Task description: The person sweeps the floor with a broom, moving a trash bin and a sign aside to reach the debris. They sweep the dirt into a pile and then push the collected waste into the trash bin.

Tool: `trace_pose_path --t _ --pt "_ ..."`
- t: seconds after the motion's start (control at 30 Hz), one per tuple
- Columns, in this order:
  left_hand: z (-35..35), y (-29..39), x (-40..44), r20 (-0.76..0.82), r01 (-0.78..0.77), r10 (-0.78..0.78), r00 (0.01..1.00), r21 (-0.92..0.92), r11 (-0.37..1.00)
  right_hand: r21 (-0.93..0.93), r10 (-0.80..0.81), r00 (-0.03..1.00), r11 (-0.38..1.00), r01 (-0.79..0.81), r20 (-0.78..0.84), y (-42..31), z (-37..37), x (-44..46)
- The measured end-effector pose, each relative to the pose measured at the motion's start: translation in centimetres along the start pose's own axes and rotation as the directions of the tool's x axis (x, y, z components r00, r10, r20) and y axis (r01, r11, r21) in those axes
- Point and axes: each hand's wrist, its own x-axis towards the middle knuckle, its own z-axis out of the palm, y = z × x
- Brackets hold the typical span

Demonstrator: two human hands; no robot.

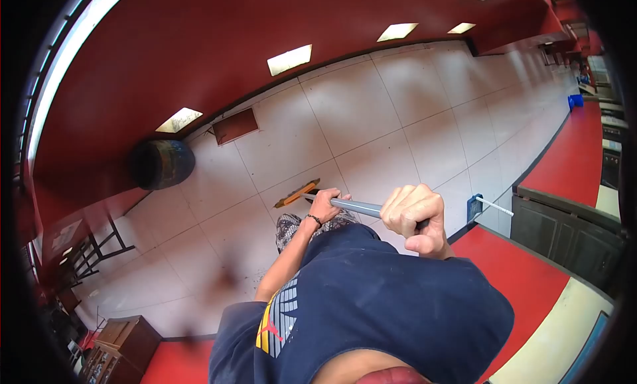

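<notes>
Over the pale tiled floor [378,155], the left hand [324,204] and right hand [413,215] each wrap a closed grip around a grey pole [360,207], its orange head [297,193] down near the patterned trousers [288,229]

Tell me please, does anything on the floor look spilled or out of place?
Yes, perhaps: small dark specks are scattered on the pale tiled floor, just left of the left forearm in this view. They look like loose dirt against the tiles, apart from the floor tool's yellow head.
</notes>
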Motion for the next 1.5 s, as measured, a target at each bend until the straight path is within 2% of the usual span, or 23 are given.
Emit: trace_pose_path --t 0.13,0.2,0.27,0.3,0.4,0.5,0.57,0.6,0.67,0.7,0.8,0.9,0.93,0.97,1.0,1.03,1.1,1.17,1.23,1.3,1.4,1.47,1.5 --pt "-1.4 6.2 5.5 0.422 -0.073 0.065 0.904 0.003 0.997 -0.117 -0.222 0.972 0.966 0.23 0.076 -5.4 -1.5 -2.9" --pt "-1.1 6.4 9.0 0.424 -0.163 0.14 0.895 0.019 0.987 -0.188 -0.265 0.963 0.944 0.271 0.053 -5.9 -2.4 -3.6" --pt "-0.9 4.8 13.3 0.405 -0.286 0.247 0.88 0.038 0.957 -0.528 -0.375 0.913 0.814 0.242 -0.161 -4.7 -2.7 -4.3" --pt "-0.7 3.3 16.0 0.412 -0.325 0.276 0.868 0.051 0.944 -0.541 -0.38 0.907 0.809 0.232 -0.18 -2.9 -3.4 -4.2" --pt "-1.4 -2.0 23.1 0.429 -0.416 0.325 0.843 0.137 0.899 -0.489 -0.397 0.656 0.871 0.048 -0.641 6.0 -4.2 -5.6" --pt "-0.3 -12.3 30.5 0.378 -0.458 0.344 0.86 0.271 0.847 -0.409 -0.36 0.431 0.912 -0.023 -0.827 17.2 -6.5 -4.8" --pt "0.5 -17.2 32.3 0.466 -0.422 0.285 0.838 0.219 0.88 -0.371 -0.334 0.298 0.925 -0.077 -0.894 23.1 -6.0 -4.8" --pt "0.7 -18.0 32.3 0.53 -0.381 0.232 0.816 0.192 0.904 -0.363 -0.325 0.285 0.927 -0.091 -0.902 23.3 -5.9 -4.8" --pt "2.2 -18.4 29.0 0.495 -0.351 0.242 0.835 0.138 0.926 -0.36 -0.356 0.071 0.93 -0.069 -0.932 23.0 -3.8 -4.7" --pt "2.7 -17.6 27.1 0.432 -0.342 0.271 0.86 0.095 0.935 -0.362 -0.357 0.066 0.925 -0.118 -0.932 22.0 -2.6 -5.0" --pt "5.4 -16.4 18.4 0.541 -0.138 0.125 0.832 -0.016 0.99 -0.361 -0.359 0.043 0.912 -0.196 -0.932 16.1 1.1 -5.4" --pt "5.6 -11.1 11.9 0.741 -0.01 0.047 0.67 -0.054 0.998 -0.38 -0.381 0.028 0.91 -0.166 -0.924 11.6 3.2 -5.2" --pt "5.6 -10.2 10.1 0.785 0.037 0.002 0.619 -0.032 0.999 -0.399 -0.389 0.094 0.908 -0.129 -0.916 10.7 3.3 -4.7" --pt "5.8 -9.9 8.8 0.846 -0.007 0.024 0.533 -0.024 1.0 -0.415 -0.398 0.16 0.905 -0.091 -0.903 10.0 3.5 -4.3" --pt "6.0 -9.8 8.0 0.896 -0.058 0.048 0.441 -0.025 0.998 -0.426 -0.41 0.149 0.9 -0.092 -0.9 9.8 3.6 -4.0" --pt "5.9 -9.4 7.6 0.902 -0.076 0.062 0.427 -0.032 0.997 -0.438 -0.407 0.189 0.883 -0.169 -0.894 9.7 3.5 -3.7" --pt "6.2 -8.6 6.7 0.986 -0.185 0.102 0.133 -0.076 0.98 -0.465 -0.42 0.213 0.849 -0.253 -0.882 8.4 3.5 -3.5" --pt "4.8 -5.2 7.1 0.969 -0.206 0.182 0.166 -0.146 0.968 -0.537 -0.513 0.159 0.791 -0.294 -0.843 6.0 4.9 -3.1" --pt "3.6 -1.8 9.2 0.977 -0.211 0.153 0.146 -0.12 0.97 -0.59 -0.577 0.128 0.771 -0.24 -0.807 3.7 7.0 -3.7" --pt "3.3 0.1 12.7 0.867 -0.364 0.332 0.372 -0.193 0.911 -0.657 -0.658 0.08 0.723 -0.213 -0.749 3.2 7.5 -3.9" --pt "5.4 0.5 22.3 0.758 -0.508 0.398 0.517 -0.103 0.855 -0.719 -0.734 -0.069 0.677 -0.155 -0.676 6.9 4.7 -4.8" --pt "9.2 -3.6 29.0 0.646 -0.518 0.41 0.644 -0.026 0.855 -0.658 -0.662 -0.094 0.75 -0.069 -0.744 13.9 -0.2 -7.5" --pt "11.1 -6.5 32.4 0.628 -0.64 0.436 0.645 0.132 0.757 -0.606 -0.612 -0.192 0.789 -0.095 -0.767 17.7 -3.3 -8.0"
